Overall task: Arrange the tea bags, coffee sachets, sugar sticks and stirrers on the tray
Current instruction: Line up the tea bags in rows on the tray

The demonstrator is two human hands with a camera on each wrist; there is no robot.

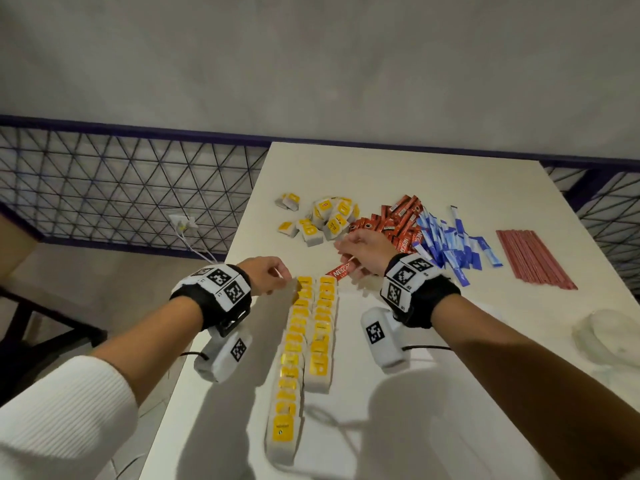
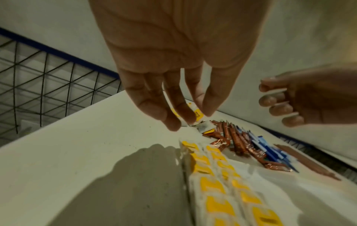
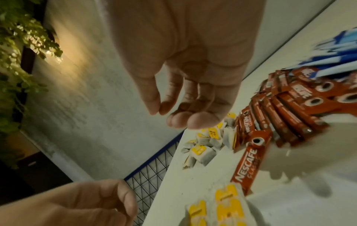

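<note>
Coffee sachet (image 1: pixel 341 271) lies diagonally (far end rightward) under the empty right hand (image 1: pixel 363 249).

tea bags (image 1: pixel 304 344): two neat rows | coffee sachets (image 1: pixel 398 220), sugar sticks (image 1: pixel 450 244): heaps | stirrers (image 1: pixel 533 258): bundle

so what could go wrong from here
1. The loose coffee sachet lies slanted with its end against the far end of the tea bag rows. Dragging it could shift the overlapped bags.
2. The left hand hovers right over the rows' far end, so a brush could knock them crooked.
3. The coffee pile overlaps the sugar sticks, so the right hand may grab a mix.
</note>
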